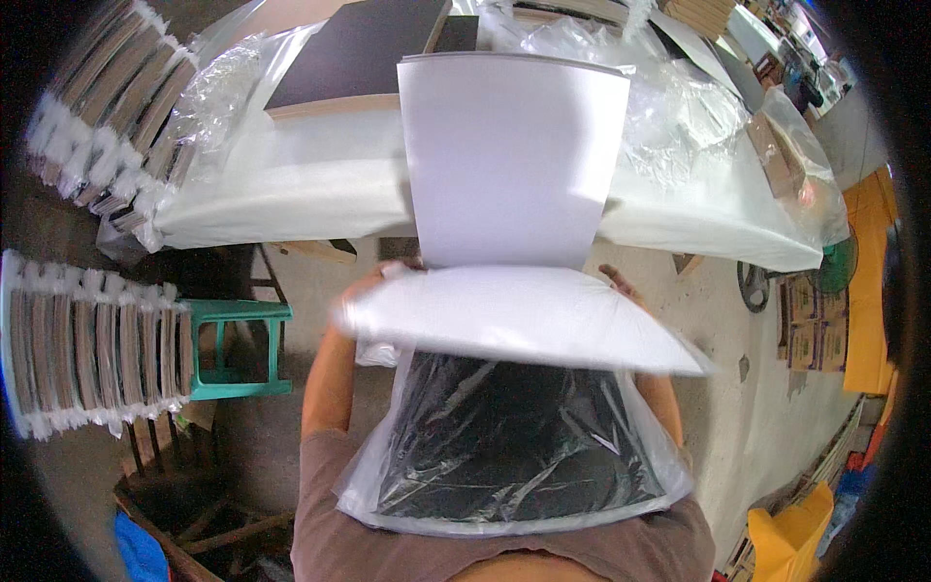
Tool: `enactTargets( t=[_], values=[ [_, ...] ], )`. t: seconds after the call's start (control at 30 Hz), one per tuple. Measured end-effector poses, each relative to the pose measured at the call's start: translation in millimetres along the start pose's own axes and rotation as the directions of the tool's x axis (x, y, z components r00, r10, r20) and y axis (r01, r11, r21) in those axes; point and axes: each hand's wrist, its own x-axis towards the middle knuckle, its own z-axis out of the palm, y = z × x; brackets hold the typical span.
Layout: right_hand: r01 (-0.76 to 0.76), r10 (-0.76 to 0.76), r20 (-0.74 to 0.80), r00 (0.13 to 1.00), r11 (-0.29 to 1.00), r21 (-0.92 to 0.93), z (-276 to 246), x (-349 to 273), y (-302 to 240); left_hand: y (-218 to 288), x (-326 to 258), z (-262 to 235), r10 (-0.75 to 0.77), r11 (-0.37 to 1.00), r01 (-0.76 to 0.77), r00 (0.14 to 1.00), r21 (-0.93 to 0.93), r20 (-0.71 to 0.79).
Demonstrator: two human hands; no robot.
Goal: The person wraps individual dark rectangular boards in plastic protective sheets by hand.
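I hold a stack of white sheets (514,165) upright in front of me, its lower part bent toward me into a blurred white fold (524,315). My left hand (373,281) grips the fold's left end, mostly hidden behind the paper. My right hand (616,281) shows only fingertips at the fold's right end. Below the fold, a clear plastic bag (504,456) holding a black sheet rests against my chest.
A table (291,194) covered in white plastic stands ahead, with dark boards (359,48) and crumpled clear bags (679,116) on it. Wrapped bundles of booklets (97,349) line the left. A green stool (238,344) stands beside them. Yellow sacks (790,529) lie on the right.
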Motion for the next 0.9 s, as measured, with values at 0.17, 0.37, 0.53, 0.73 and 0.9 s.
enactTargets(
  t=[0.17, 0.37, 0.53, 0.73, 0.9],
  values=[
    [-0.217, 0.234, -0.01, 0.972, 0.881, -0.42, 38.3, -29.9, -23.4, 1.3, -19.5, 9.3, -0.264, 0.858, 0.137, 0.944, 0.495, 0.197],
    [-0.37, 0.153, -0.366, 0.918, 0.665, -0.649, 25.3, 25.1, 3.9, -29.3, 10.3, 23.4, -0.038, 0.91, 0.148, 0.96, 0.387, -0.277],
    [-0.122, -0.08, -0.148, 0.986, 0.266, -0.956, -15.0, 34.0, 3.6, -47.6, 13.3, -30.7, 0.022, 0.987, 0.021, 0.965, 0.162, -0.26],
    [0.233, -0.02, 0.234, 0.972, 0.224, -0.947, 169.1, 17.7, -92.7, 109.4, -56.2, 58.6, 0.65, 0.7, -0.671, 0.74, -0.243, -0.174],
    [0.777, -0.485, 0.624, 0.612, 0.225, -0.588, 285.5, 20.6, -71.1, 137.6, -66.5, 130.7, 0.698, 0.607, -0.63, 0.714, -0.484, -0.054]
  ],
)
